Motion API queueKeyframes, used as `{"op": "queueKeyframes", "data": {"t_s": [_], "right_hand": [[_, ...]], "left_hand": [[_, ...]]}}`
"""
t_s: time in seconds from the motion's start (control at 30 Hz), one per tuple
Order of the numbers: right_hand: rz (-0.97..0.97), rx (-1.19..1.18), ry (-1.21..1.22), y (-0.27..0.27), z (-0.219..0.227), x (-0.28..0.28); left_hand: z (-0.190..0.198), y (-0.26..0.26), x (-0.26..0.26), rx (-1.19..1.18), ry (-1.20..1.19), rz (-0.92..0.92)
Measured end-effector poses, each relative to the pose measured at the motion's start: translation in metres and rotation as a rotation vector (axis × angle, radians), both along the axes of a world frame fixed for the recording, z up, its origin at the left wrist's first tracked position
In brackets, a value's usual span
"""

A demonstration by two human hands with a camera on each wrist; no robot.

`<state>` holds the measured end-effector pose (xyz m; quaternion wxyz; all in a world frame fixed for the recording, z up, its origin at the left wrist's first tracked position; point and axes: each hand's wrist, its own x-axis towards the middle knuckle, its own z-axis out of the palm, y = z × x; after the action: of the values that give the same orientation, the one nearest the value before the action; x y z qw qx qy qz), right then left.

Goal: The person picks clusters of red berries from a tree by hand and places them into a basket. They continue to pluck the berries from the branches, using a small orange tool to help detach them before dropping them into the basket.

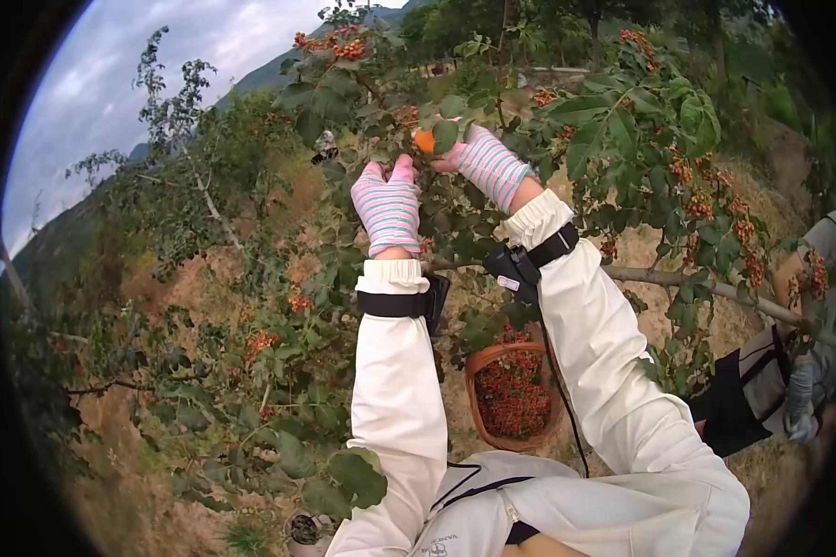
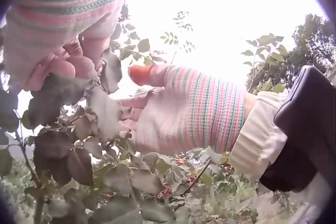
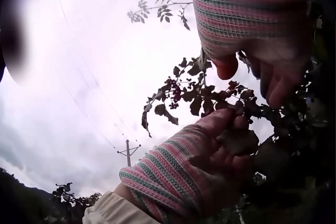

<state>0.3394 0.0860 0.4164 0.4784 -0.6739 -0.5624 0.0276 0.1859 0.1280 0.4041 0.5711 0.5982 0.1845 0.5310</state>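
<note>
Both hands wear pink, white and teal striped fingerless gloves and are raised into a leafy shrub. My left hand (image 1: 387, 206) pinches a leafy berry twig between thumb and fingers; leaves (image 2: 58, 113) hide part of the grip. Just above it is a red berry cluster (image 1: 405, 117). My right hand (image 1: 494, 169) is at the same branch, its thumb (image 2: 140, 74) in an orange cover and standing apart from the fingers. A leaf (image 1: 446, 136) overlaps that thumb in the head view. Dark berries (image 3: 174, 91) hang beside the hands in the right wrist view.
A wicker basket (image 1: 474, 395) of red berries hangs by the body below the arms. A thick branch (image 1: 664, 277) crosses to the right, with berry clusters (image 1: 748, 246) above it. Another person's arm (image 1: 799, 390) shows at the right edge. A cable (image 1: 559, 371) runs down the right sleeve.
</note>
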Motion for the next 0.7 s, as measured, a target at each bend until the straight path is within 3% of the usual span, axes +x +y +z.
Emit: {"op": "queueKeyframes", "data": {"t_s": [0.03, 0.1, 0.2, 0.23, 0.3, 0.37, 0.5, 0.57, 0.7], "right_hand": [[-0.002, 0.001, 0.002, 0.0, 0.0, -0.002], [0.045, 0.001, -0.512, 0.002, 0.003, -0.006], [-0.111, -0.003, -0.525, -0.022, 0.028, -0.042], [-0.064, 0.029, -0.302, -0.023, 0.027, -0.044], [-0.08, 0.047, -0.359, -0.019, 0.026, -0.033], [-0.11, -0.004, -0.488, -0.023, 0.026, -0.021], [-0.063, 0.059, -0.597, -0.035, 0.029, -0.022], [0.001, 0.032, -0.409, -0.039, 0.03, -0.03], [0.051, 0.19, -0.422, -0.033, 0.021, -0.023]], "left_hand": [[-0.005, 0.008, 0.002, 0.057, 0.059, 0.075], [-0.01, 0.017, 0.005, 0.115, 0.072, 0.133], [-0.006, 0.014, 0.001, 0.077, 0.088, 0.106], [-0.005, 0.013, 0.001, 0.075, 0.088, 0.106], [-0.003, 0.014, 0.0, 0.028, 0.003, 0.002], [-0.002, 0.016, -0.001, 0.044, 0.034, 0.013], [0.002, 0.009, -0.003, 0.055, 0.08, 0.029], [-0.001, 0.01, -0.002, 0.067, 0.092, 0.043], [-0.001, 0.009, 0.0, 0.056, 0.059, 0.037]]}}
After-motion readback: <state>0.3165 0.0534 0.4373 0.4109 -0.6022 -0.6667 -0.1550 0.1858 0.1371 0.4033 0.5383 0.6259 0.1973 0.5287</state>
